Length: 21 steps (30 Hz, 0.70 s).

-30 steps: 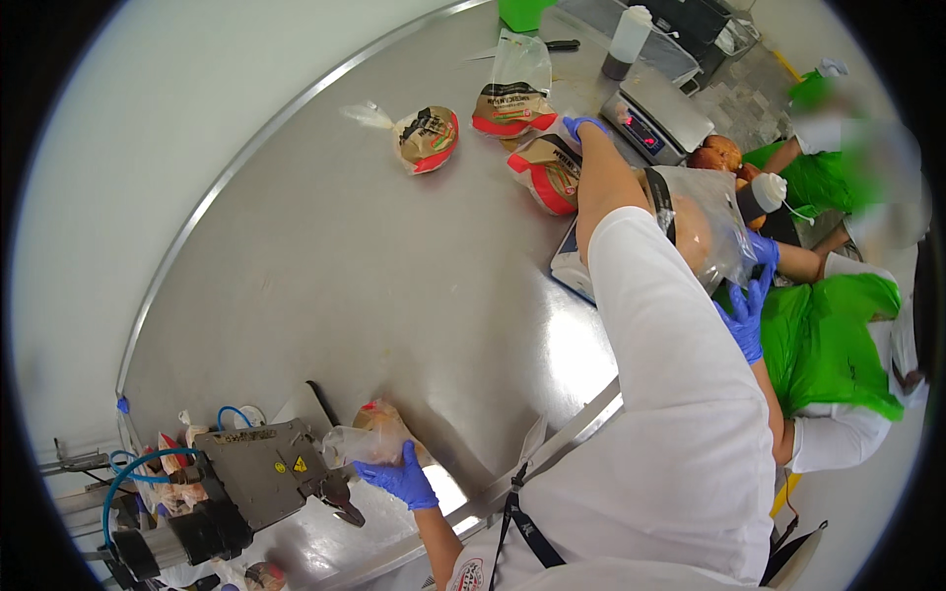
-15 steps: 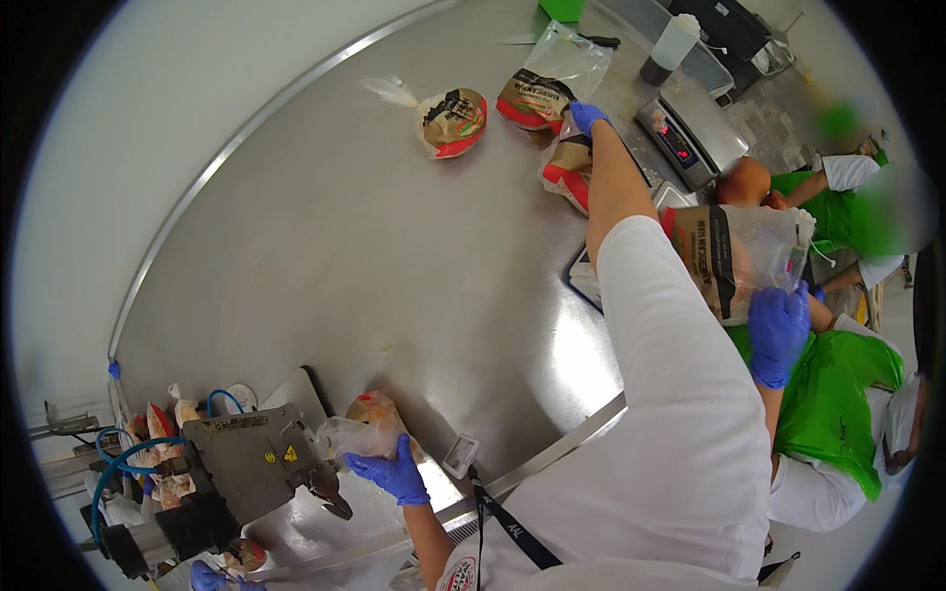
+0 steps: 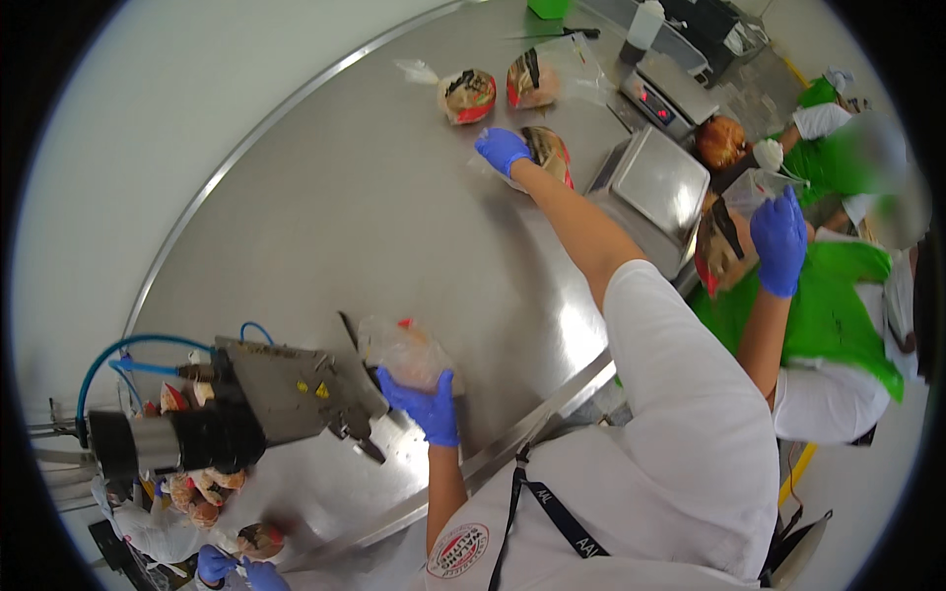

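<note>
My left hand (image 3: 422, 406) cradles a clear plastic bag with pale, brownish food (image 3: 409, 353), thumb and fingers around its near side. The bag rests at or just above the steel table, beside the clipping machine's head. Farther off, my right hand (image 3: 503, 150) is closed at the gathered end of a printed food bag (image 3: 548, 156) in black, tan and red. My fingertips there are partly hidden. Beyond it lie a closed printed bag (image 3: 467, 96) with a twisted neck and another printed bag (image 3: 532, 81) with its clear mouth spread out flat.
The clipping machine (image 3: 305, 389) with blue hoses juts in at left. Scales (image 3: 658, 187) stand at right, near a bottle (image 3: 642, 32) and a knife (image 3: 581, 33). A co-worker's gloved hand (image 3: 778, 241) holds a bag (image 3: 724, 246). Another person's gloved hands (image 3: 236, 569) work at lower left.
My left hand and its bag have moved away from the clipping machine, farther onto the table. My right hand has drawn a printed bag left, apart from the other bags. The view has shifted.
</note>
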{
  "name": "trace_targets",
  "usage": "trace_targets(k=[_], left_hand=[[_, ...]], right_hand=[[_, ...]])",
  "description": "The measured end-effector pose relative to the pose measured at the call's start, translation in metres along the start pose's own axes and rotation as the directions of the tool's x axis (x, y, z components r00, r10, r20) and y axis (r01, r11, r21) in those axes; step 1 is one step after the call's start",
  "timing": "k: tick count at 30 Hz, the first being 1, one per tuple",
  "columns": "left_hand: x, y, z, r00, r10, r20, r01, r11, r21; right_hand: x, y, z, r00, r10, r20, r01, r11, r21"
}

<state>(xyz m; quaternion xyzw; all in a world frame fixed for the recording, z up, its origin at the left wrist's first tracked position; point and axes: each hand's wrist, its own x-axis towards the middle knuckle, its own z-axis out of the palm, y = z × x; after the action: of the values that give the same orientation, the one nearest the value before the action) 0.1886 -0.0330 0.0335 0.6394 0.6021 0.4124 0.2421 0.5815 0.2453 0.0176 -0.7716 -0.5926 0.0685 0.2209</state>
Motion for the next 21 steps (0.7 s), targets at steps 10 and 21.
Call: trace_targets(k=[10, 21], left_hand=[[-0.02, -0.016, -0.03, 0.995, 0.031, 0.095, -0.02, 0.993, -0.119], [-0.033, 0.002, -0.035, 0.989, -0.139, -0.039, 0.141, 0.989, 0.035]], right_hand=[[-0.106, -0.149, -0.056, 0.997, -0.081, -0.016, 0.078, 0.858, 0.508], [0.054, 0.096, -0.148, 0.396, 0.805, -0.442, -0.836, 0.515, 0.19]])
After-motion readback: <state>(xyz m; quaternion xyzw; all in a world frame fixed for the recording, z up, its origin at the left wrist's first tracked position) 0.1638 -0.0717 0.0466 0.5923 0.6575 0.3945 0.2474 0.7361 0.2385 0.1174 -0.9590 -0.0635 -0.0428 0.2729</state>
